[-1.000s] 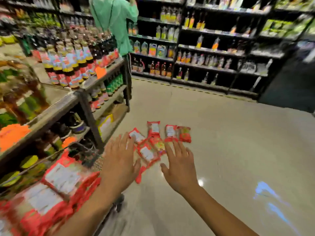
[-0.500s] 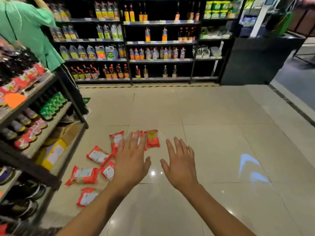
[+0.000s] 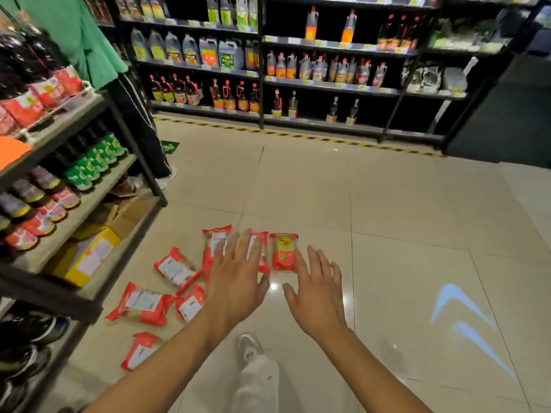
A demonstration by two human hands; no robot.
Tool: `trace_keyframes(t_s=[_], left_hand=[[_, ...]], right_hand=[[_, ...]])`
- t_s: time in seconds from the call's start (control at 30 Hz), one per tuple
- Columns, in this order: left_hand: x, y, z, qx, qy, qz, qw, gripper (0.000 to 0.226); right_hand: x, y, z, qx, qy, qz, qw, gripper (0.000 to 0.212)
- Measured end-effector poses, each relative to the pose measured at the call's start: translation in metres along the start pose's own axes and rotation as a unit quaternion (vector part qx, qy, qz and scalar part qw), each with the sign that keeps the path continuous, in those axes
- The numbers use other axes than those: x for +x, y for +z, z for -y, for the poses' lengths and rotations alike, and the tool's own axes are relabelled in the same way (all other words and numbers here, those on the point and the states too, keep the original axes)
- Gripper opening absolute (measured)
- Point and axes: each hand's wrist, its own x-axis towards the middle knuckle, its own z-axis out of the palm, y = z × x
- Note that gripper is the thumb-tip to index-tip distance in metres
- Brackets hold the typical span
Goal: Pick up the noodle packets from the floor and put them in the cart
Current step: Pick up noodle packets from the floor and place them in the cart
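Note:
Several red noodle packets lie scattered on the tiled floor: one packet at the far right of the group, one further left, a larger packet near the shelf, and one closest to me. My left hand is held out over the packets with straight, spread fingers and holds nothing; it hides part of the far packets. My right hand is stretched out beside it, fingers straight, empty. The cart is out of view.
A shelf rack with jars and a yellow box stands on the left. A person in a green top stands behind it. Bottle shelves line the far wall. My own leg and shoe show below.
The view has swung right, away from the cart with its red packets, which has left the frame. Both hands stay open and outstretched, and the floor packets now lie closer.

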Motion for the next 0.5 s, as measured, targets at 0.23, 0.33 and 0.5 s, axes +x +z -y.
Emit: trace_keyframes(t_s=[0.23,0.33,0.5], left_hand=[[0.181,0.095,0.068,-0.025,-0.001,0.068,0.997,0.077],[0.235,0.157,0.096,-0.033,-0.011,0.091,0.995,0.077],[0.296,0.29,0.13,-0.037,-0.041,0.142,0.988,0.081]], right_hand=[[0.184,0.053,-0.024,-0.046,0.026,0.079,0.996,0.071],[0.253,0.098,-0.038,-0.047,0.037,0.114,0.992,0.072],[0.349,0.216,-0.063,-0.045,0.072,0.172,0.981,0.072]])
